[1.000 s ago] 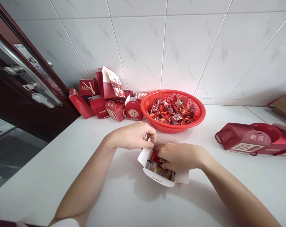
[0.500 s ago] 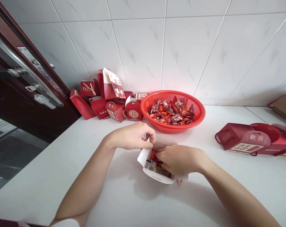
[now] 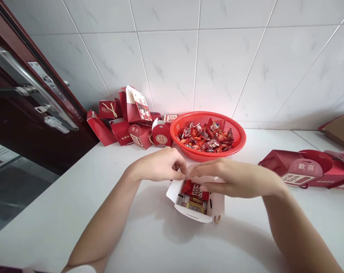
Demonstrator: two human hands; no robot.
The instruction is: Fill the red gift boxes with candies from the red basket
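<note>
At far left, keys [image 3: 56,123] are hung in a dark red door [image 3: 43,151]. Beside it, red gift boxes [image 3: 140,134] are clustered on the white counter [image 3: 143,237], against the tiled wall [image 3: 166,64]. The left hand [image 3: 160,165] is curled, its thumb and forefinger pinched on the rear left edge of an open, white-lined favour box [image 3: 186,213], in which wrapped treats [image 3: 196,191] are laid. Behind the box, a red plastic basket [image 3: 202,155] is filled with wrapped candies [image 3: 207,138]. The right hand [image 3: 234,177] is held over the box, fingers extended, thumb apart, nothing visibly grasped. Farther right, maroon handled boxes [image 3: 300,169] are lined up.
</note>
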